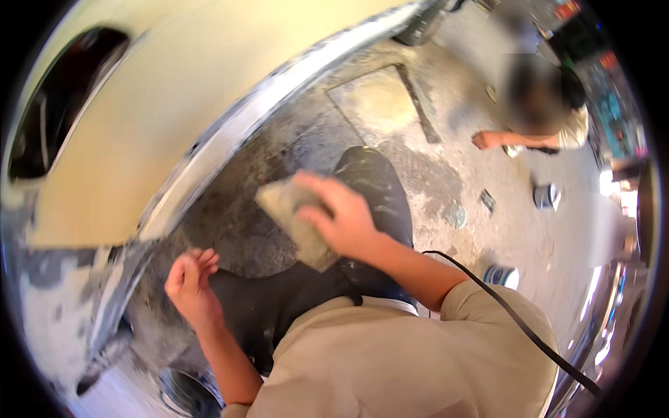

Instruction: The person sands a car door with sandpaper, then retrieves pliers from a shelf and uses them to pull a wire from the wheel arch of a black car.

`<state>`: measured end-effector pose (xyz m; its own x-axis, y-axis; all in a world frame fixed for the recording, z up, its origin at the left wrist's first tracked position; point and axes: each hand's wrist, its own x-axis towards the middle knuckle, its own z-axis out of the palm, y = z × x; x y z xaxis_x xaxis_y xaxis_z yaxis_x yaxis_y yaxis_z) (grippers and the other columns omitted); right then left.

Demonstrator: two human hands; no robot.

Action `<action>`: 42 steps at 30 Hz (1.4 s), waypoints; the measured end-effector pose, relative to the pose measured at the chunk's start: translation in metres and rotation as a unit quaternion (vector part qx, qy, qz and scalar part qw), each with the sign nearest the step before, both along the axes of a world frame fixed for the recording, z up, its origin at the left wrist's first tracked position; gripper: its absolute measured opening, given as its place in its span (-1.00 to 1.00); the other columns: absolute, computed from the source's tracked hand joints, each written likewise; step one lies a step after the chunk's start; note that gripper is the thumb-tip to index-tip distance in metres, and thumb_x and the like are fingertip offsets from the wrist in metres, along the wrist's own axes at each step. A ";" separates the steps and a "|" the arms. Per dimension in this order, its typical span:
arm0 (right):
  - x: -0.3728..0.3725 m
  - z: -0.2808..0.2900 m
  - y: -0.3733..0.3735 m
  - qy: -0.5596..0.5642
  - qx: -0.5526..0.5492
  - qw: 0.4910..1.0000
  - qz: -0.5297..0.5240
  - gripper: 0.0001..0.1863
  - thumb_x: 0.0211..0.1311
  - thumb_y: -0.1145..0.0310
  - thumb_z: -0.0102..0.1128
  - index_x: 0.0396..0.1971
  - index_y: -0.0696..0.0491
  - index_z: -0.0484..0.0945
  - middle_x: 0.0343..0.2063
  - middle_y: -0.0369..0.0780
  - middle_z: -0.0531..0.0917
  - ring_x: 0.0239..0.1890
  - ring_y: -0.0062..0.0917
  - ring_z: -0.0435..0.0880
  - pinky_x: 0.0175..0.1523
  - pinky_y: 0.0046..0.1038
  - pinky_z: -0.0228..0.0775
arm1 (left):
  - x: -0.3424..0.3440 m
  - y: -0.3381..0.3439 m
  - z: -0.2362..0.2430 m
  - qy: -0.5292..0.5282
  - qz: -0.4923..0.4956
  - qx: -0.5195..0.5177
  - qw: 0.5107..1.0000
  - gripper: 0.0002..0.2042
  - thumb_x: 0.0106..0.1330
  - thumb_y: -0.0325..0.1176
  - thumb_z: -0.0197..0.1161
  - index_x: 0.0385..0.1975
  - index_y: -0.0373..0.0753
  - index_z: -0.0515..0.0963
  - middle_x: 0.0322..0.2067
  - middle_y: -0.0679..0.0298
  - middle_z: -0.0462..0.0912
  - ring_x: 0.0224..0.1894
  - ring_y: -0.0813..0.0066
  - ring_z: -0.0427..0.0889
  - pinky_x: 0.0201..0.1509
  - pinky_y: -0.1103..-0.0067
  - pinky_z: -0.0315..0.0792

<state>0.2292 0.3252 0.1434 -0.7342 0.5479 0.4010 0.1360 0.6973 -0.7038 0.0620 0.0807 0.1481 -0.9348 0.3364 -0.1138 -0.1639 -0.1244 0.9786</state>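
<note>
My right hand (pixel 327 209) grips a worn tan rectangular block (pixel 293 226), held slightly blurred above my dark-trousered legs. My left hand (pixel 191 285) is raised over my left thigh with fingers loosely bent and nothing in them, near the lower edge of a vehicle body. That body has a cream-yellow panel (pixel 118 167) with a dark oval opening (pixel 63 97) at the upper left, and a pale grey, patchy strip (pixel 202 160) along its lower edge, curving through the view.
A co-worker (pixel 571 125) is low down at the upper right, one arm reaching forward. Two cans (pixel 546 196) (pixel 500 277) and small scraps (pixel 488 200) lie on the stained concrete floor (pixel 446 167). A black cable (pixel 516 320) crosses by my right shoulder. A dark round container (pixel 188 390) is at lower left.
</note>
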 end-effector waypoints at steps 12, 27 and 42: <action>0.056 -0.145 0.314 0.223 -0.304 0.782 -0.497 -0.49 0.37 0.43 0.20 0.28 0.14 0.35 0.18 0.00 0.51 0.18 -0.25 0.51 0.28 -0.31 0.32 | 0.008 -0.035 -0.034 -0.004 -0.061 -0.197 0.978 -0.79 0.31 -0.41 0.38 -0.51 -0.32 0.53 -0.62 0.29 0.53 -0.51 0.52 0.57 -0.40 0.60 0.47; 0.039 -0.316 0.439 0.187 -0.416 0.727 -0.514 -0.45 0.30 0.35 0.31 0.25 0.19 0.43 -0.06 -0.08 0.66 -0.11 -0.37 0.67 0.00 -0.27 0.52 | -0.011 -0.180 -0.027 0.077 0.064 -0.694 0.713 -0.59 0.34 -0.10 0.32 -0.12 -0.41 0.63 -0.22 0.04 0.70 -0.27 0.25 0.62 -0.11 0.36 0.53; 0.062 0.047 0.067 -0.313 -0.020 0.950 -0.005 -0.30 0.42 -0.13 0.03 0.33 0.10 0.37 0.31 0.09 0.39 0.41 0.02 0.27 0.45 -0.08 0.11 | -0.012 0.006 0.013 -0.021 -0.211 -0.291 0.933 -0.56 0.59 -0.07 -0.06 -0.28 -0.35 0.56 -0.41 0.29 0.52 -0.32 0.53 0.48 -0.14 0.58 0.39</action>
<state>0.2912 0.3921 0.1907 -0.8169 0.5611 -0.1334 0.5420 0.6678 -0.5101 0.0503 0.0864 0.1611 -0.7239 0.5433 -0.4252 -0.1178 0.5099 0.8521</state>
